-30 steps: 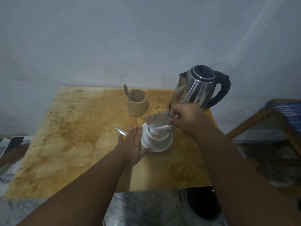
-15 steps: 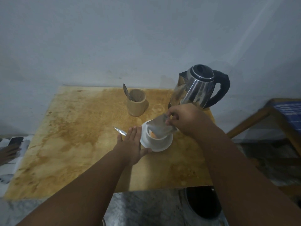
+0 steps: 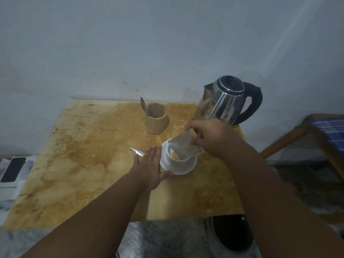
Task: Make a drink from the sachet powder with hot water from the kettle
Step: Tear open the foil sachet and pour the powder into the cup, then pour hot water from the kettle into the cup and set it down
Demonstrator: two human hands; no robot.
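A white cup (image 3: 176,161) stands on a white saucer (image 3: 188,169) near the middle of the stained wooden table (image 3: 83,164). My right hand (image 3: 210,136) pinches a silver sachet (image 3: 183,145) tilted mouth-down over the cup, and orange powder (image 3: 175,155) lies inside. My left hand (image 3: 150,166) rests flat on the table with fingers spread, its thumb against the saucer's rim. A steel kettle (image 3: 223,101) with a black handle stands at the back right, behind my right hand.
A tan cup (image 3: 155,119) with a spoon (image 3: 144,107) in it stands at the back centre. A torn silver strip (image 3: 136,151) lies by my left fingertips. A phone (image 3: 13,169) lies off the table's left edge; a wooden chair (image 3: 316,135) stands right; a dark bin (image 3: 232,233) sits below.
The sachet has tipped lower into the cup and orange powder now shows inside. The left hand has stayed where it was.
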